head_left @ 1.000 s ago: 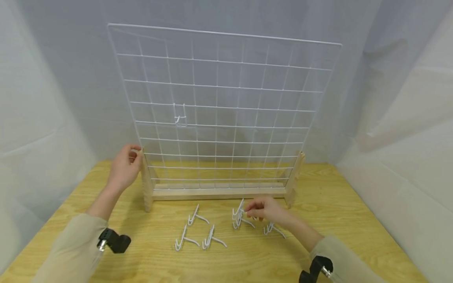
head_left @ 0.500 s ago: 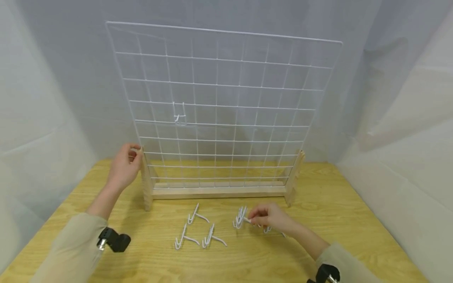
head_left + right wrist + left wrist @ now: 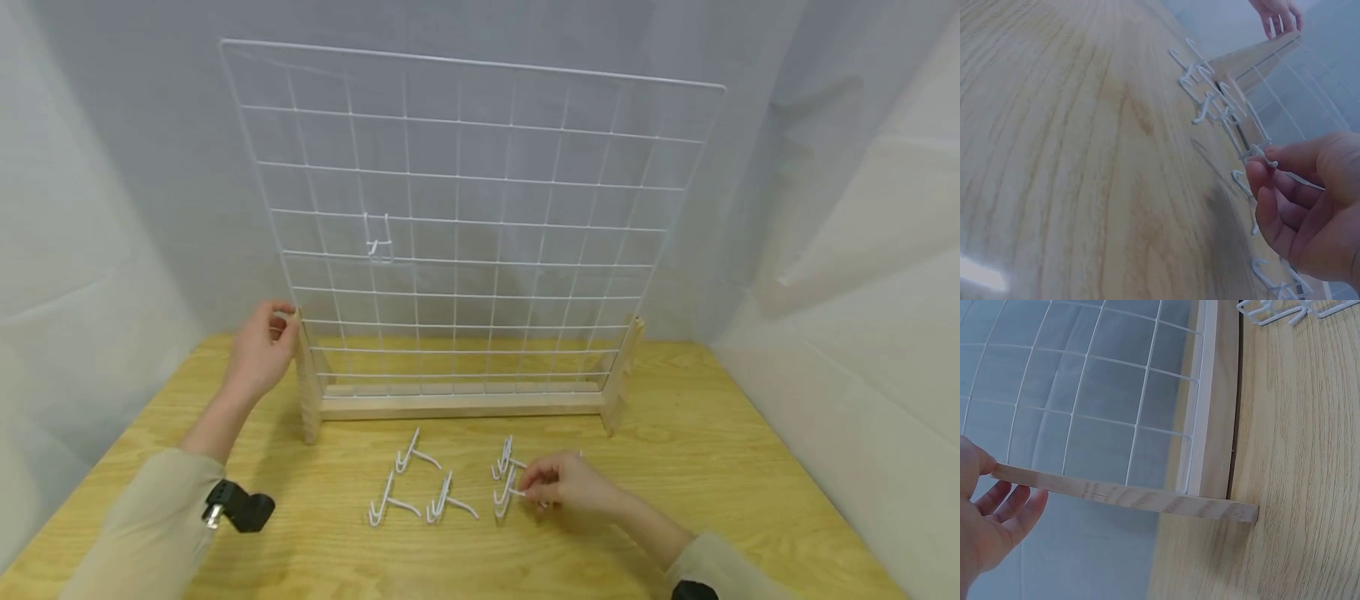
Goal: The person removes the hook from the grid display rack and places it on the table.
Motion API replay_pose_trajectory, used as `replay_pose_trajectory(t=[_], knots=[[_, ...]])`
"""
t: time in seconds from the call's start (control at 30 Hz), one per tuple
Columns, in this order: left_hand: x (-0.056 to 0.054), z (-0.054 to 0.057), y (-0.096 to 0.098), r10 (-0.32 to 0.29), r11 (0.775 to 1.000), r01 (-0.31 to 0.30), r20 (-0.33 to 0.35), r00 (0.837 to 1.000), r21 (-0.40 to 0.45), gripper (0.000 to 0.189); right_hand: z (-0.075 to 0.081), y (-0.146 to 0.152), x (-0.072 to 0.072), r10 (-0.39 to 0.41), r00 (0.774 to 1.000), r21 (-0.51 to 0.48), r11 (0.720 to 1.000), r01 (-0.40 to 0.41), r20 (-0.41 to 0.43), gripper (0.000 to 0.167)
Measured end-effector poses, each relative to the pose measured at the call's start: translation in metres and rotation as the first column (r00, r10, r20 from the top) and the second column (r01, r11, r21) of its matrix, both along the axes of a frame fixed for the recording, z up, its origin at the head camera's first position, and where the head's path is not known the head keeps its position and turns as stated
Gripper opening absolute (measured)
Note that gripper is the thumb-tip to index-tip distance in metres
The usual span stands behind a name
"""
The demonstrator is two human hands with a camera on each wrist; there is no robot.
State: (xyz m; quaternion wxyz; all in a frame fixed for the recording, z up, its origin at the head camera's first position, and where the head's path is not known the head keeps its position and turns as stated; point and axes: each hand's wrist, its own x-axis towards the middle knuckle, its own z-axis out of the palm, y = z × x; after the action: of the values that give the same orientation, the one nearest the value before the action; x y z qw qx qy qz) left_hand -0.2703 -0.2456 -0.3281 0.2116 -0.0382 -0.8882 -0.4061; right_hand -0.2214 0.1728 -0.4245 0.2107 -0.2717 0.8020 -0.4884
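Note:
My left hand (image 3: 260, 350) pinches the top of the left wooden upright (image 3: 1116, 495) of a stand, thumb on one side and fingertips on the other. A white wire grid panel (image 3: 457, 176) stands upright in it. At the front right, my right hand (image 3: 573, 486) pinches the prong of a white wire hook (image 3: 504, 498) between thumb and fingertips, low over the table. A similar hook (image 3: 502, 458) lies just behind it. In the right wrist view, the pinched hook (image 3: 1259, 154) overlaps the grid's base, and more hooks (image 3: 1272, 284) show below the hand.
Three more white hooks (image 3: 442, 500) lie on the wooden table (image 3: 450, 567), left of the right hand. One hook (image 3: 379, 242) hangs on the grid, left of its middle. Pale sheeting (image 3: 840, 317) surrounds the table at the back and sides.
My right hand has drawn the pinched hook toward the front, away from the hook behind, which it overlapped. My left hand keeps its grip on the upright. The head view has tilted slightly.

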Motion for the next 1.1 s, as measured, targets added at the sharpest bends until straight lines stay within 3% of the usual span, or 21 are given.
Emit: replay_pose_trajectory(t=[0.43,1.1], knots=[[-0.001,0.0,-0.001,0.001,1.0,-0.001,-0.005,1.0,-0.007,0.034,-0.013,-0.004,0.005,-0.057,0.997,-0.023,0.998,0.058,0.055,0.011],[-0.003,-0.002,-0.001,-0.006,1.0,0.005,-0.028,1.0,-0.023,0.031,-0.025,-0.011,0.006,-0.124,0.991,0.035,0.991,0.126,-0.042,0.01]])
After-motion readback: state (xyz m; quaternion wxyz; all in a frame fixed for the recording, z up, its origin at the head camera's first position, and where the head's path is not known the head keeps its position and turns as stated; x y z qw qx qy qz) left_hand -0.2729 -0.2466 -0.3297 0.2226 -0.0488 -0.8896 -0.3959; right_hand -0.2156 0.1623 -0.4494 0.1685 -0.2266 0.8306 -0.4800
